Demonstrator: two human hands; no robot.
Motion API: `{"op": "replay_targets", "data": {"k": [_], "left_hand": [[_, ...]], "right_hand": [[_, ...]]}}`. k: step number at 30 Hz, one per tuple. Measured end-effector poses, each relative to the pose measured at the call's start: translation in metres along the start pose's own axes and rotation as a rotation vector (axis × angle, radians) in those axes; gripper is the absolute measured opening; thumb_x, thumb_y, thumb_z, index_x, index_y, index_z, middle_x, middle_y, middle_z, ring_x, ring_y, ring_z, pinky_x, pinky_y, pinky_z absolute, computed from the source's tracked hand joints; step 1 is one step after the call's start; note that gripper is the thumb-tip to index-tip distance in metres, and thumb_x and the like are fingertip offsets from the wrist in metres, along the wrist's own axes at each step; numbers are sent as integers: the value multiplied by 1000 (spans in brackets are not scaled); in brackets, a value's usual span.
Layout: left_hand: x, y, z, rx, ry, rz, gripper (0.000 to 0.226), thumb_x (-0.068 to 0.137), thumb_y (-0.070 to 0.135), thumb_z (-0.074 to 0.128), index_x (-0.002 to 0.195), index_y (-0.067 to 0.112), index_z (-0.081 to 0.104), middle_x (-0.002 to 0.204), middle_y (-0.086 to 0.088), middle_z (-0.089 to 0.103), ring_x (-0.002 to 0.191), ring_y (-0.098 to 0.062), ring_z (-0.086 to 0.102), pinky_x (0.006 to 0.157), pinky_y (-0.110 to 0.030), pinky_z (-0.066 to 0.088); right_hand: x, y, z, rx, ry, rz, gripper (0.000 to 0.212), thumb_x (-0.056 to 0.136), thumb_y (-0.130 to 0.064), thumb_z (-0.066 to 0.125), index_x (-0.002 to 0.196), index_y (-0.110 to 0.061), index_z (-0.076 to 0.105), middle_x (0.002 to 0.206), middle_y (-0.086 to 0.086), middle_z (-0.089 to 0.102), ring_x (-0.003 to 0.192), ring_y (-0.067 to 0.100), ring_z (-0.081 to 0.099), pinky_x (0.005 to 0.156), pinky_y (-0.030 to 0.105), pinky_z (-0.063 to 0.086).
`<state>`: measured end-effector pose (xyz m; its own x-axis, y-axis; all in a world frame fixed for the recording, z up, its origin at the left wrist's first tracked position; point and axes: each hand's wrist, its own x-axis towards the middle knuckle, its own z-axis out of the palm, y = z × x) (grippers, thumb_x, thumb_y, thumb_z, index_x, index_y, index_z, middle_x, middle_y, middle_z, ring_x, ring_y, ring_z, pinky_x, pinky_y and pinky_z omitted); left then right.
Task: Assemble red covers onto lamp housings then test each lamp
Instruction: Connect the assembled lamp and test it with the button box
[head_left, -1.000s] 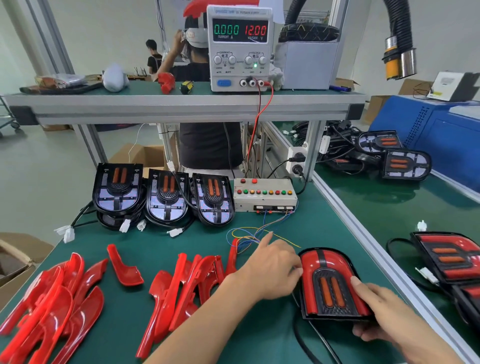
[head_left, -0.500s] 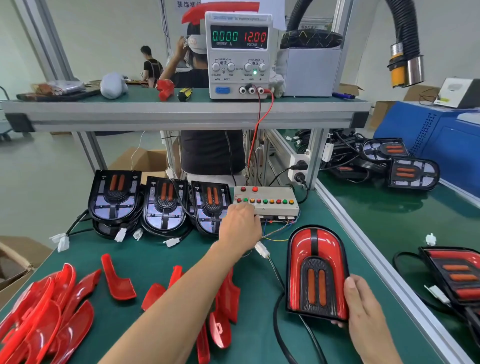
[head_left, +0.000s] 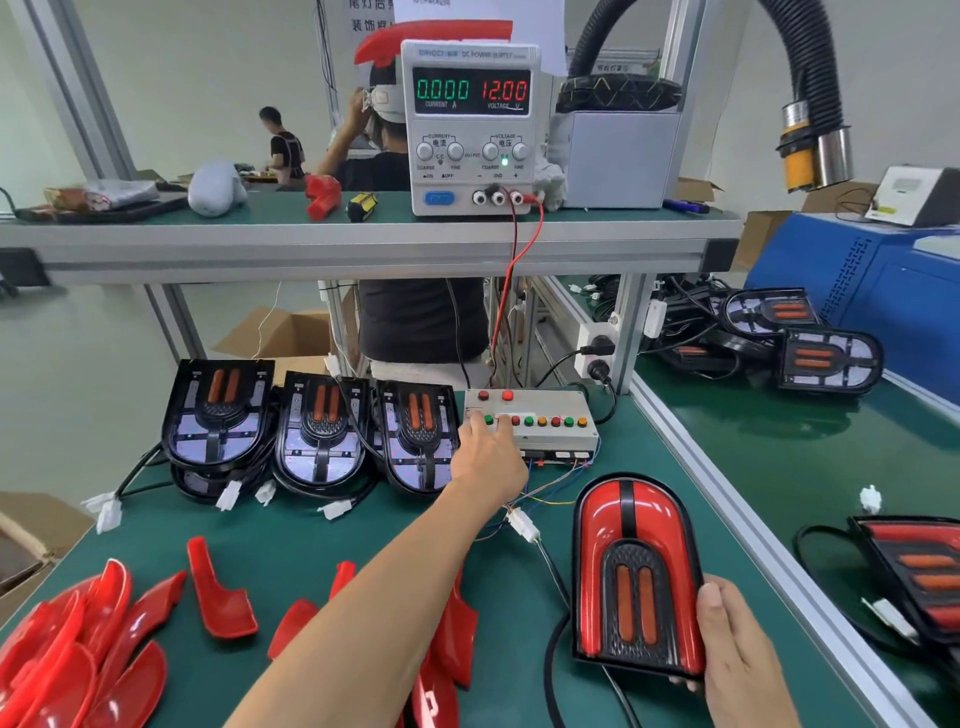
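Head view: the assembled lamp (head_left: 636, 577), red covers fitted, lies near the bench's right edge, its near right corner gripped by the right hand (head_left: 737, 654). Extended fingers of the left hand (head_left: 485, 452) press the button row of the test box (head_left: 535, 423) toward the back edge. Bare housings (head_left: 317, 434) sit left of it; loose red covers (head_left: 78, 660) crowd the near left corner.
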<state>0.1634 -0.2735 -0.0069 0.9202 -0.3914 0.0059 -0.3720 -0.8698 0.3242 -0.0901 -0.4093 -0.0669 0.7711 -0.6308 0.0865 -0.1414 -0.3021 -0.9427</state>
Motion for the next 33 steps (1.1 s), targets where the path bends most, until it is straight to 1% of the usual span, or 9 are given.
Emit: {"op": "replay_targets", "data": {"k": [4,5,8,13,18,22,26,30,33], "left_hand": [[4,0,2,-47,25,-2,55,101,18,46,151,11,26,150,-24,27,134,-41,32,107,-47,38],[5,0,4,-68,29,0,57,100,16,47,153,12,25,149,-23,28,134,-41,33,106,-47,38],[8,-3,5,-124,23,12,69,97,12,49,158,17,16,152,-22,25,136,-43,30,108,-50,37],[9,-13,9,-142,7,38,76,93,7,52,159,17,14,157,-19,18,135,-45,34,110,-48,37],[11,-12,11,-146,9,26,78,93,6,52,159,18,13,158,-20,16,133,-46,37,108,-47,38],[14,-9,6,-139,-10,21,81,93,6,53,161,18,10,157,-23,20,133,-44,41,109,-47,41],[14,-8,4,-117,-16,37,80,92,4,52,159,15,12,154,-23,21,128,-44,47,106,-46,44],[13,-8,6,-80,-16,34,75,93,4,52,158,10,16,159,-26,8,132,-44,46,109,-43,42],[13,-9,8,-45,-21,15,72,95,4,51,159,9,18,162,-27,-7,135,-44,45,109,-42,43]], "right_hand": [[1,2,0,20,-22,16,47,93,-63,30,110,-30,59,80,-4,75,65,12,70,53,28,53],[2,2,0,26,-23,20,48,91,-63,30,109,-29,59,79,-5,74,65,11,70,51,24,53],[3,2,0,50,-21,27,51,86,-65,32,106,-26,59,73,-4,72,66,6,71,49,16,52],[3,4,0,61,-20,19,51,89,-63,32,107,-24,60,76,1,72,68,6,70,53,13,52],[0,2,-1,34,-36,-23,46,95,-60,30,108,-28,61,82,-9,73,70,7,69,56,14,51],[3,1,-2,56,-32,10,45,92,-58,33,107,-25,59,79,-6,72,67,10,70,52,18,53],[2,3,-2,54,-37,8,45,93,-59,33,109,-26,59,80,1,72,69,15,71,55,26,56],[-1,1,-2,39,-48,-20,45,96,-57,32,109,-26,61,80,-6,73,66,8,68,55,19,53],[-2,-1,-1,34,-62,-21,44,97,-56,31,109,-26,61,82,-7,74,67,9,69,55,19,54]]}}
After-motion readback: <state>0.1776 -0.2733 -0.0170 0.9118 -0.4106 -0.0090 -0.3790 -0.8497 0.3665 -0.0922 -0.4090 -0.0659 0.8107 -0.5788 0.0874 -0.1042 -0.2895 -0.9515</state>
